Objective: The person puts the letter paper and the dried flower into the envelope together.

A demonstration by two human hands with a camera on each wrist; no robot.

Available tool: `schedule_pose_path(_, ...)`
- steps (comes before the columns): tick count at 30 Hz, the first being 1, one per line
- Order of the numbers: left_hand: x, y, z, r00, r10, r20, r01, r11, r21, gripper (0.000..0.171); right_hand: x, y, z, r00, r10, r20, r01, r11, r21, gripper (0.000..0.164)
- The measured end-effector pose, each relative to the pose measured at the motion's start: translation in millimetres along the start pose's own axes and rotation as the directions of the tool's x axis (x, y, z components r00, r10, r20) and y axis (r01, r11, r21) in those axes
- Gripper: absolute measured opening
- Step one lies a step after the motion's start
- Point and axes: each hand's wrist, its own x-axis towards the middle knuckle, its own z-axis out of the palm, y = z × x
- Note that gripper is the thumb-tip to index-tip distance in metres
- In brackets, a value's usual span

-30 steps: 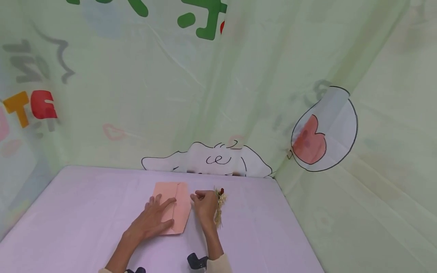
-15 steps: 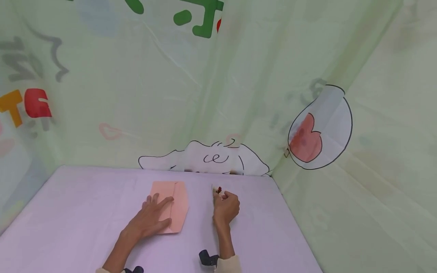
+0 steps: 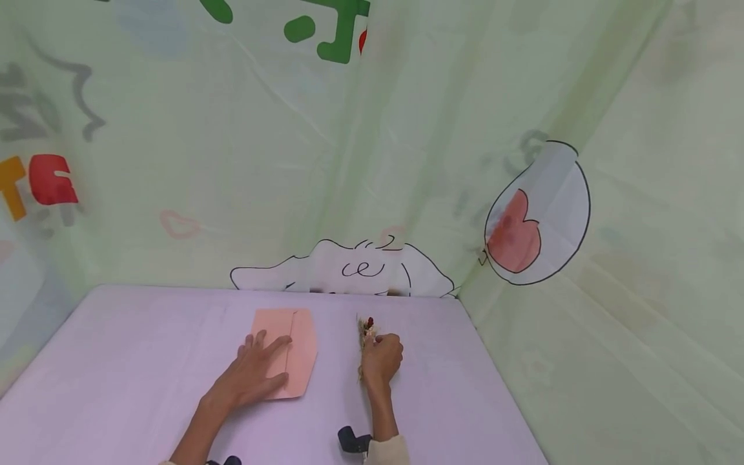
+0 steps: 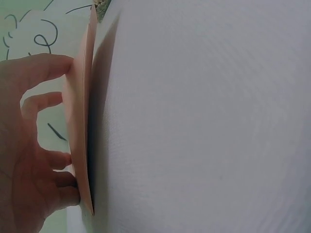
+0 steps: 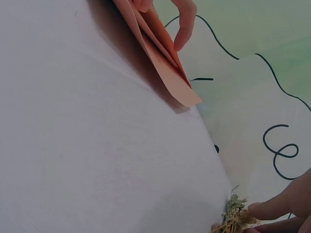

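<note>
Cream sleeves [image 3: 388, 451], black wrist devices [image 3: 352, 440]

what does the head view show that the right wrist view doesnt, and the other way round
Only the head view: the red heart drawing on the backdrop, the cream cuff at the right wrist, and dark red bits among the dried flowers.

Only the right wrist view: the pink envelope from its edge, with its layers parted.

Both: the left hand's fingers on the envelope, and the right hand at the dried flowers.

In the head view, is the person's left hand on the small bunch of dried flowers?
No, the left hand rests on the pink paper envelope, while the right hand holds the dried flowers.
</note>
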Motion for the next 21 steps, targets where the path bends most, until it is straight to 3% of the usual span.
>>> schedule_pose_path(21, 1.1, -3.3, 6.2, 1.0, 0.0, -0.019, 0.001, 1.0, 0.015, 0.067, 3.7, 12.1, 8.2, 1.0, 0.002, 0.018, -0.002, 1.0, -0.019, 0.004)
